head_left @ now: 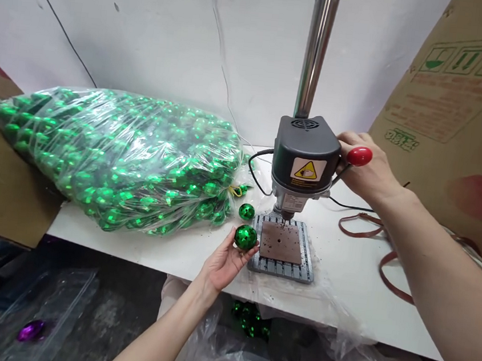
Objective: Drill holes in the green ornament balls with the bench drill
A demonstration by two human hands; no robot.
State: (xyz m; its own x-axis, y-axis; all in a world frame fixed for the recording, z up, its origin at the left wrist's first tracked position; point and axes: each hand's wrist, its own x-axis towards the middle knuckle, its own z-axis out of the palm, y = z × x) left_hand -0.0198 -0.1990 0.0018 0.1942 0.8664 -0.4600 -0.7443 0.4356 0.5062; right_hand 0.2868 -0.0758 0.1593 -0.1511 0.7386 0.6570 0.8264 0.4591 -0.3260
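- ornament ball [246, 237]: shiny green, mottled with dark patches
- lever knob [359, 156]: glossy red
- drill press head [307, 147]: dark grey
- warning label [308, 169]: yellow
- drill table [281, 271]: grey, slotted
- plate [290, 246]: brown
- cardboard sheet [457, 128]: tan, printed green and red

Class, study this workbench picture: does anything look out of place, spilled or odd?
Yes. A purple bauble lies in clear plastic on the floor at lower left, odd because the bagged baubles on the bench are green. Dark specks also litter the white bench around the drill press's grey base.
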